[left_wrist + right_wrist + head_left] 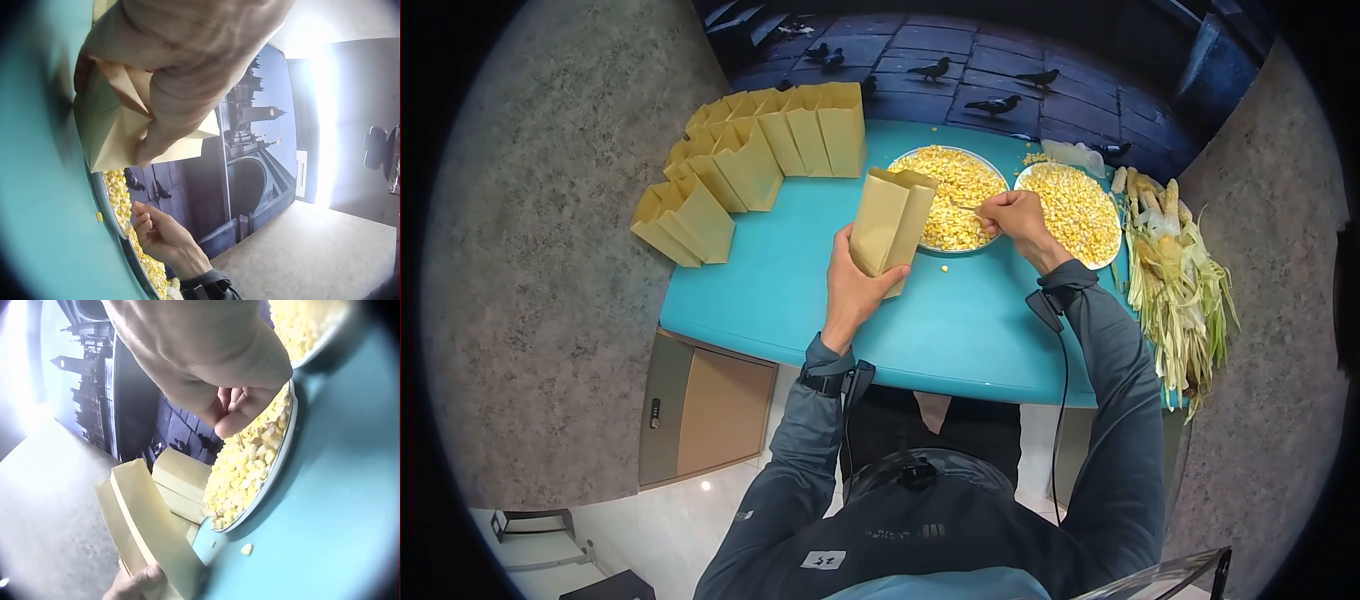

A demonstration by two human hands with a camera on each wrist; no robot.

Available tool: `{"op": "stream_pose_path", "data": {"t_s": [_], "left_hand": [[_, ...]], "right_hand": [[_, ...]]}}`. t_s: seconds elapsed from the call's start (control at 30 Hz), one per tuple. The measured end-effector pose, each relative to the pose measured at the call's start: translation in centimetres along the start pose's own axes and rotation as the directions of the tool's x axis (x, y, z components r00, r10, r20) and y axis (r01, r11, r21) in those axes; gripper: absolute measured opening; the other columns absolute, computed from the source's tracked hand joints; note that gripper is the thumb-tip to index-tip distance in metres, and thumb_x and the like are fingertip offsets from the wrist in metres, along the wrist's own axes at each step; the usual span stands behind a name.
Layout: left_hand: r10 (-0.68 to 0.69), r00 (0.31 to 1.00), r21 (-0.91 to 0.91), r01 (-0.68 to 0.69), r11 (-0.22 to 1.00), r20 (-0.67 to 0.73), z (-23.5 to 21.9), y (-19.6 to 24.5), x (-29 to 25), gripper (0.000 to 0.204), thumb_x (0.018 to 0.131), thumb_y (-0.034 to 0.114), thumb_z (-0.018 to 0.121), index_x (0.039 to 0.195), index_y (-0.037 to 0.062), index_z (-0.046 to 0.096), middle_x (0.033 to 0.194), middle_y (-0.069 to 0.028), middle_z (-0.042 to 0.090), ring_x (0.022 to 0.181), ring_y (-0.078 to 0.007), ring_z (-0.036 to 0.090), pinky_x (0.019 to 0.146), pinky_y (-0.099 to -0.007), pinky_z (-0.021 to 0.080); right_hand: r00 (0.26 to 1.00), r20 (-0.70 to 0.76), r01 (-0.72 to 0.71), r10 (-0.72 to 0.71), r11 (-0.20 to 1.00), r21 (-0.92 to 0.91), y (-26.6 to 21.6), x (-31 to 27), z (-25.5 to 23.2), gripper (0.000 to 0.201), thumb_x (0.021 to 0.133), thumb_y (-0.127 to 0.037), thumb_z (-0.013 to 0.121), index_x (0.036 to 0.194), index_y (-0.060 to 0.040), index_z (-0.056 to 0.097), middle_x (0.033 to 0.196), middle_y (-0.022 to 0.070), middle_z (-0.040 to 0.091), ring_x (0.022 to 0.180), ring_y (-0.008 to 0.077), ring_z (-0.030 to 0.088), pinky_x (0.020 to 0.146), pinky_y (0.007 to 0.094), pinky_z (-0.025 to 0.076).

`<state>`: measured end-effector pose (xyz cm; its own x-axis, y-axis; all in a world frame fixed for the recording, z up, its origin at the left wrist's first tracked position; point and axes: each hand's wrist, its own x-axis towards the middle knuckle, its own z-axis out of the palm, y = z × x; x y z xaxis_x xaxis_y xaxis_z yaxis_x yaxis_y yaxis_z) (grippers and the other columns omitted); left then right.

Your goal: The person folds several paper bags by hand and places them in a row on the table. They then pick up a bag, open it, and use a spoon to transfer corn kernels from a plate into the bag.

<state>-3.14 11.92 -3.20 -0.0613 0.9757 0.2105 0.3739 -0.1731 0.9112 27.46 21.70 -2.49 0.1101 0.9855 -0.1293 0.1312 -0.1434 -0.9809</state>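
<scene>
while left hand [860, 287] grips the bag [886, 218], right hand [1021, 222] pinches a utensil [964, 207] over corn [948, 172].

On your counter [800, 280]: paper bags [735, 150] left, two corn plates [1080, 215] centre-right, husks [1175, 290] far right.

Turquoise tabletop [800, 300] with scattered corn kernels [944, 268].

Teal table [800, 270], yellow corn kernels [960, 175]
</scene>
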Motion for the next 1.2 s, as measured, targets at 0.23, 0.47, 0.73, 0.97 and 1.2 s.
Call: {"op": "stream_pose_path", "data": {"t_s": [0.23, 0.47, 0.73, 0.97, 1.2], "left_hand": [[0.024, 1.000, 0.014, -0.024, 1.000, -0.008, -0.3, -0.2, -0.1, 0.098, 0.072, 0.022, 0.101, 0.150, 0.0009, 0.046, 0.140, -0.0204, 0.065, 0.129, -0.0348, 0.066, 0.108, -0.0450, 0.056], [0.025, 0.999, 0.022, -0.025, 0.999, 0.024, -0.5, 0.1, 0.3, 0.100, 0.070, 0.022, 0.102, 0.149, 0.0002, 0.046, 0.141, -0.0208, 0.064, 0.130, -0.0356, 0.065, 0.109, -0.0453, 0.054], [0.047, 0.997, 0.058, -0.051, 0.997, 0.065, 0.7, 0.4, 1.9, 0.101, 0.067, 0.020, 0.103, 0.148, -0.0014, 0.046, 0.141, -0.0224, 0.063, 0.130, -0.0365, 0.065, 0.109, -0.0455, 0.054], [0.013, 0.994, 0.064, -0.020, 0.998, 0.107, 2.2, 1.5, 2.7, 0.104, 0.068, 0.023, 0.105, 0.151, -0.0015, 0.045, 0.139, -0.0208, 0.066, 0.129, -0.0323, 0.066, 0.108, -0.0426, 0.056], [0.010, 0.996, 0.018, -0.011, 1.000, 0.083, 1.4, 0.7, 2.3, 0.099, 0.070, 0.020, 0.102, 0.149, -0.0018, 0.046, 0.138, -0.0219, 0.066, 0.127, -0.0358, 0.067, 0.107, -0.0443, 0.056]], "right_hand": [[0.983, -0.013, -0.177, 0.184, 0.959, 0.220, 0.1, 1.0, 0.8, 0.013, 0.088, 0.004, 0.084, 0.098, 0.0073, 0.075, 0.080, 0.0095, 0.074, 0.062, 0.0140, 0.069, 0.057, 0.0242, 0.060], [0.987, -0.013, -0.153, 0.162, 0.954, 0.256, -1.9, 0.1, -0.8, 0.012, 0.092, 0.001, 0.083, 0.102, 0.0033, 0.076, 0.086, 0.0047, 0.074, 0.071, 0.0100, 0.068, 0.063, 0.0224, 0.059], [0.996, -0.026, 0.094, -0.091, 0.969, 0.226, -8.7, -2.7, -2.5, 0.011, 0.091, -0.001, 0.084, 0.098, 0.0015, 0.076, 0.085, 0.0039, 0.074, 0.069, 0.0090, 0.067, 0.063, 0.0231, 0.055], [0.799, 0.162, 0.597, -0.579, 0.732, -0.328, -10.3, -5.8, -0.3, 0.005, 0.086, -0.002, 0.081, 0.089, 0.0011, 0.079, 0.080, 0.0081, 0.077, 0.069, 0.0139, 0.070, 0.063, 0.0306, 0.057], [0.788, 0.106, 0.530, -0.607, 0.580, -0.619, -9.7, -5.1, -2.8, 0.008, 0.079, -0.007, 0.080, 0.083, 0.0002, 0.080, 0.074, 0.0137, 0.077, 0.068, 0.0252, 0.076, 0.067, 0.0338, 0.059]]}}
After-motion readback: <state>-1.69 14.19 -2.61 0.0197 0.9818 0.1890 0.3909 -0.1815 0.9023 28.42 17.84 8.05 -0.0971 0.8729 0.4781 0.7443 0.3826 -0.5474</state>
